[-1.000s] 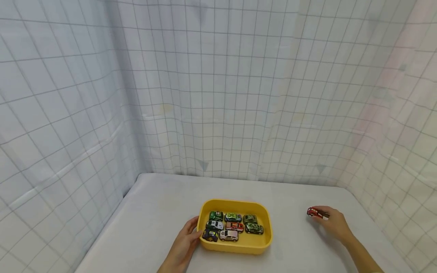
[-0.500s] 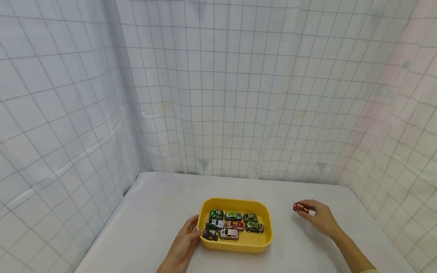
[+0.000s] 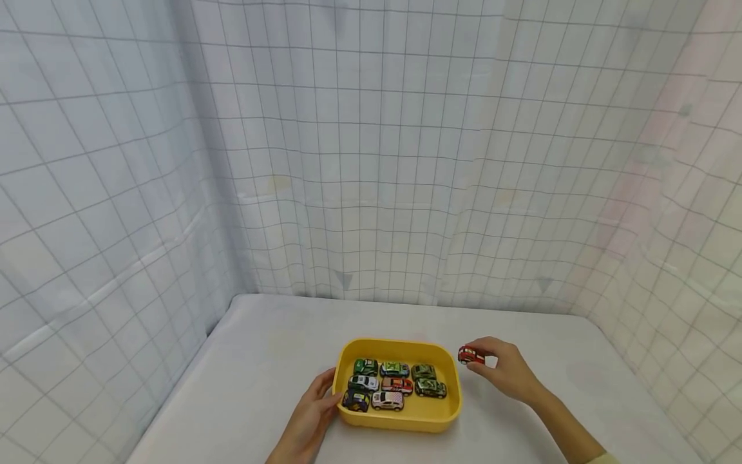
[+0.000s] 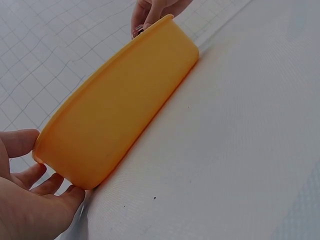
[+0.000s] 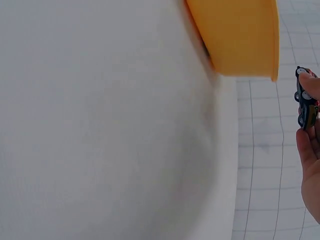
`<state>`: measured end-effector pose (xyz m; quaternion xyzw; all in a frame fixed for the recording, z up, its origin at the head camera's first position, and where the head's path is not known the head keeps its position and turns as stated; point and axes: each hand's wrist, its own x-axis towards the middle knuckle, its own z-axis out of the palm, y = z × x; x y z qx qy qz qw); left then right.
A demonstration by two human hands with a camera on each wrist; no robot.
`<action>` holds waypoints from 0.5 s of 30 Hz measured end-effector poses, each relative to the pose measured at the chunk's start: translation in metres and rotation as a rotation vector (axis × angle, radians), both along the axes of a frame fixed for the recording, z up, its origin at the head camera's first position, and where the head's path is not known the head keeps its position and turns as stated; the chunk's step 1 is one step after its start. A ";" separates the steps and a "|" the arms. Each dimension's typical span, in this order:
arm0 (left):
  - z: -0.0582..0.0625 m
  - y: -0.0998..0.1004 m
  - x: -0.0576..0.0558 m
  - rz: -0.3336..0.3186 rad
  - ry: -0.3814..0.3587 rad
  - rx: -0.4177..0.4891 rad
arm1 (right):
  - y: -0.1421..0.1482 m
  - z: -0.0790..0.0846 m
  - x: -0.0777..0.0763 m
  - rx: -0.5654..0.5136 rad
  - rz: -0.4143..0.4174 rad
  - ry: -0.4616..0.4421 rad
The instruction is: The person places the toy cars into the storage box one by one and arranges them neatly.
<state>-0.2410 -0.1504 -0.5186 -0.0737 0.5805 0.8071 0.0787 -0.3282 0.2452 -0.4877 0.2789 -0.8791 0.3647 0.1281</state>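
Observation:
A yellow plastic bin (image 3: 400, 423) stands on the white table, with several small toy cars on the left and middle of its floor. My left hand (image 3: 310, 412) grips its left end, thumb at the rim and fingers against the outer wall, as the left wrist view shows. Just beyond the bin's right rim, my right hand (image 3: 510, 372) pinches a red toy car (image 3: 471, 355) between thumb and fingers, raised over the table. The right wrist view shows the dark underside and wheels of this toy car (image 5: 303, 102), partly hidden by the thumb.
Among the cars in the bin are a white car (image 3: 363, 383), a pale pink one (image 3: 387, 401) and a green camouflage one (image 3: 430, 388). White grid-patterned curtains (image 3: 394, 193) enclose the table (image 3: 272, 348) at the back and both sides.
My right hand has carried the red toy car leftward from the table's right side to the bin's right rim. The left hand and the bin have stayed in place.

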 end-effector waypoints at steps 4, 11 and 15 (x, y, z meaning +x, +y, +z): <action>0.000 0.000 0.000 -0.002 -0.006 0.002 | -0.019 0.002 0.004 -0.004 0.082 -0.007; -0.001 -0.001 0.000 -0.013 0.017 0.002 | -0.057 0.001 0.010 0.008 0.195 -0.047; 0.000 -0.001 0.000 -0.006 0.018 -0.005 | -0.073 -0.005 0.012 -0.009 0.265 -0.044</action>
